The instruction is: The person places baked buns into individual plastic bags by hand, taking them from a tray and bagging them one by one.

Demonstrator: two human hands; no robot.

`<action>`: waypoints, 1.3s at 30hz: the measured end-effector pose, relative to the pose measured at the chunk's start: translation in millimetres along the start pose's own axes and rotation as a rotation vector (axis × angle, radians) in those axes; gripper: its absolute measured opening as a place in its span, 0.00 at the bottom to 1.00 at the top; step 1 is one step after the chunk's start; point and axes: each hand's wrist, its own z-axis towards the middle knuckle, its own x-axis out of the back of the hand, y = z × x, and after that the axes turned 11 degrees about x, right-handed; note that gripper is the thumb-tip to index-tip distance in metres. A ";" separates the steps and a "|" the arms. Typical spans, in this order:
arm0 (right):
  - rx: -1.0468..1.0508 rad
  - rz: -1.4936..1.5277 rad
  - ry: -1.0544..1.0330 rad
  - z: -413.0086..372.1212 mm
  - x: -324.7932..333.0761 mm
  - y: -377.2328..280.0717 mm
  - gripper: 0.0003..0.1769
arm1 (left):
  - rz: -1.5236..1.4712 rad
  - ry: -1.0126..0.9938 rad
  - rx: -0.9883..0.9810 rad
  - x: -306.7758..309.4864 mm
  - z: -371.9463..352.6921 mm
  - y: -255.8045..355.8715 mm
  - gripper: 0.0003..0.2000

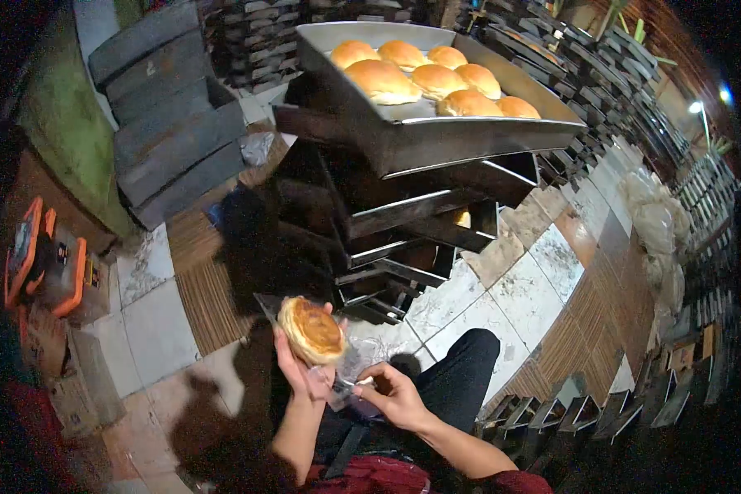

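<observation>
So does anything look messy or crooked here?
Yes. The tray of buns sits crooked on a jumbled stack of empty trays, which lean at different angles. The bun in the left hand looks whole, and the right hand pinches a clear bag.

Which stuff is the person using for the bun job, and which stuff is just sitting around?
In use:
left hand holding a bun
right hand pinching a clear plastic bag
probably the metal tray of more buns

Just lying about:
orange scale
white sacks
grey crates
</observation>
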 end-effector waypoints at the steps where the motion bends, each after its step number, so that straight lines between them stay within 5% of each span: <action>1: 0.282 -0.270 -0.001 1.8 -2.1 -4.5 0.09 | -0.077 -0.008 0.062 8.5 2.8 1.6 0.24; 2: 0.568 -0.531 -0.003 2.1 -5.8 -4.9 0.10 | -0.150 -0.017 0.123 13.8 4.4 5.0 0.24; 3: 0.536 -0.680 -0.021 2.9 -6.6 1.7 0.10 | -0.097 0.214 0.066 3.0 5.0 2.7 0.24; 6: 0.091 -0.892 -0.283 0.9 -21.1 -13.4 0.08 | -0.114 0.156 0.133 29.6 11.1 7.3 0.22; 8: 0.207 -0.271 -1.184 -13.5 -23.1 -39.4 0.10 | -0.183 0.316 0.036 37.7 26.7 17.8 0.21; 9: 0.194 -0.254 -1.206 -19.1 -21.6 -52.2 0.10 | -0.188 0.307 -0.012 50.3 32.3 28.5 0.21; 11: 0.420 -0.295 -0.688 -10.9 -12.0 -72.0 0.13 | -0.235 0.284 -0.042 60.3 35.0 41.7 0.20; 12: 0.355 -0.569 -0.342 3.1 -2.0 -70.9 0.14 | -0.236 0.307 -0.042 47.9 24.4 34.5 0.21; 13: 0.218 -0.313 -0.008 17.2 -1.6 -62.3 0.12 | -0.236 0.277 -0.004 39.4 16.4 26.8 0.21; 14: 0.036 -0.046 0.100 25.9 4.9 -38.4 0.11 | -0.237 0.243 0.031 33.3 12.4 20.2 0.22; 16: 0.058 -0.229 -0.161 31.5 -4.0 -34.9 0.11 | -0.170 0.189 -0.028 31.4 12.6 14.1 0.26; 19: -0.165 0.051 0.016 33.0 -11.6 -24.8 0.10 | -0.128 -0.133 0.011 14.9 15.1 35.0 0.27; 20: -0.046 0.007 0.061 33.8 -11.2 -16.5 0.11 | -0.091 -0.015 -0.068 7.3 18.0 35.3 0.27; 23: 0.125 -0.277 0.046 35.8 -16.6 -30.9 0.10 | -0.199 -0.133 -0.028 -2.6 17.2 45.1 0.27; 25: 0.461 -0.659 -0.115 38.5 -14.7 -37.4 0.10 | -0.200 -0.151 -0.025 -11.0 12.8 44.9 0.27; 30: 0.309 -0.997 -0.324 15.2 -14.1 -30.1 0.13 | -0.199 -0.164 -0.059 -17.4 16.3 51.2 0.27; 32: 0.343 -0.644 -0.177 13.9 -2.6 -48.0 0.13 | -0.190 -0.192 -0.049 -18.9 15.8 53.8 0.27; 34: 0.065 0.040 0.108 12.9 -0.4 -62.9 0.11 | -0.163 -0.194 -0.064 -24.7 12.3 51.1 0.27; 39: 0.036 -0.039 -0.015 13.9 8.0 -43.8 0.09 | -0.055 -0.200 -0.080 -39.2 0.8 28.5 0.28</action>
